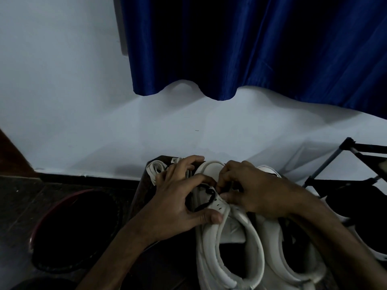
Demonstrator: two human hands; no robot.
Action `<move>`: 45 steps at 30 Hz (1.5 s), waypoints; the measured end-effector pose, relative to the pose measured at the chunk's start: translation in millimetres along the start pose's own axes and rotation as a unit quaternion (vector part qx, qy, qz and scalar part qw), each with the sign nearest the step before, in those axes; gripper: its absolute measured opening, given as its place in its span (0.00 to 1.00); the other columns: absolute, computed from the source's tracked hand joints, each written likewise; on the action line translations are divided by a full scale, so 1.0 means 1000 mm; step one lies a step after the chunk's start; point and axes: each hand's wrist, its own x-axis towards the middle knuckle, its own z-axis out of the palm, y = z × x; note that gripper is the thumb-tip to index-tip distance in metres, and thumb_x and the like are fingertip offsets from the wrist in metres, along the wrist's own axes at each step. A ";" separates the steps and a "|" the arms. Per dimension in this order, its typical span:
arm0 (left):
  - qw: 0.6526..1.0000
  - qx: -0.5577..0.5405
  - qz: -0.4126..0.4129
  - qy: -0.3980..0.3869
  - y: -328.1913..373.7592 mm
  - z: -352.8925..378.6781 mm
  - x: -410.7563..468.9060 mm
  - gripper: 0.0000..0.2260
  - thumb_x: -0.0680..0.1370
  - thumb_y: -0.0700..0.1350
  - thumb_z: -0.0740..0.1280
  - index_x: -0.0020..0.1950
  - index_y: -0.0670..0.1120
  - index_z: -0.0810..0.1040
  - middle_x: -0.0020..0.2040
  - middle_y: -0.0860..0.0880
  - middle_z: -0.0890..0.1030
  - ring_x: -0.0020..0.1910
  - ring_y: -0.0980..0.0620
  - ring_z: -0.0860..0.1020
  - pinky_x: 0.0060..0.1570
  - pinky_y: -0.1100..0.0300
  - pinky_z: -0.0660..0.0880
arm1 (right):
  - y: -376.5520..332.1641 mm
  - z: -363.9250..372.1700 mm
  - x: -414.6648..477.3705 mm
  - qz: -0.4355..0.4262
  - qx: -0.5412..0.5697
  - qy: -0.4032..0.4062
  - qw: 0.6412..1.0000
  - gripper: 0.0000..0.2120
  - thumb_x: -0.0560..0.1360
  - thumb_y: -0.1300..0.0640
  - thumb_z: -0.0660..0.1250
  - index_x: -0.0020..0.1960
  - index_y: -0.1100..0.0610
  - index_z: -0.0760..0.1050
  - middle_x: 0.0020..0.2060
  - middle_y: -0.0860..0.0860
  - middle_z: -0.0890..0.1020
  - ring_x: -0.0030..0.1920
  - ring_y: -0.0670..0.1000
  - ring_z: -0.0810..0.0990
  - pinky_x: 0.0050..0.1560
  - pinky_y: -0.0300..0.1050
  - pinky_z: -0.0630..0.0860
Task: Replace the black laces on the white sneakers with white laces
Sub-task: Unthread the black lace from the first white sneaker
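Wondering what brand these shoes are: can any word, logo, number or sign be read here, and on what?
No text can be read.
A faint mark on the left white sneaker is too dim and blurred to make out.

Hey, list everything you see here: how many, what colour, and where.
white sneakers: two, white, side by side, bottom centre
black lace: one, black, threaded in the sneaker between the hands
white laces: one bundle, white, beyond the left hand
curtain: one, blue, top
basin: one, dark with red rim, lower left
rack: one, black, right edge
left hand: grips one sneaker
right hand: pinches the black lace
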 end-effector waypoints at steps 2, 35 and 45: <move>1.000 0.000 -0.001 0.001 0.000 -0.001 0.000 0.30 0.63 0.75 0.65 0.60 0.63 0.76 0.74 0.66 0.55 0.72 0.62 0.58 0.69 0.51 0.51 | 0.001 0.001 0.001 -0.003 -0.017 -0.010 1.000 0.05 0.76 0.52 0.68 0.45 0.42 0.75 0.51 0.40 0.71 0.54 0.42 0.66 0.54 0.32 0.66; 1.000 0.023 -0.003 -0.009 0.001 -0.002 0.000 0.31 0.63 0.76 0.64 0.62 0.65 0.74 0.74 0.65 0.54 0.73 0.61 0.56 0.69 0.54 0.48 | -0.002 -0.043 -0.025 0.103 -0.224 0.131 0.960 0.04 0.76 0.56 0.65 0.48 0.47 0.72 0.50 0.45 0.67 0.55 0.47 0.68 0.57 0.49 0.74; 1.000 0.010 0.005 -0.007 -0.001 -0.002 -0.002 0.28 0.65 0.76 0.63 0.61 0.67 0.73 0.74 0.66 0.55 0.73 0.62 0.56 0.69 0.52 0.49 | 0.019 -0.064 -0.036 0.071 -0.059 0.077 0.993 0.05 0.76 0.53 0.69 0.43 0.45 0.78 0.43 0.41 0.78 0.42 0.34 0.74 0.40 0.30 0.70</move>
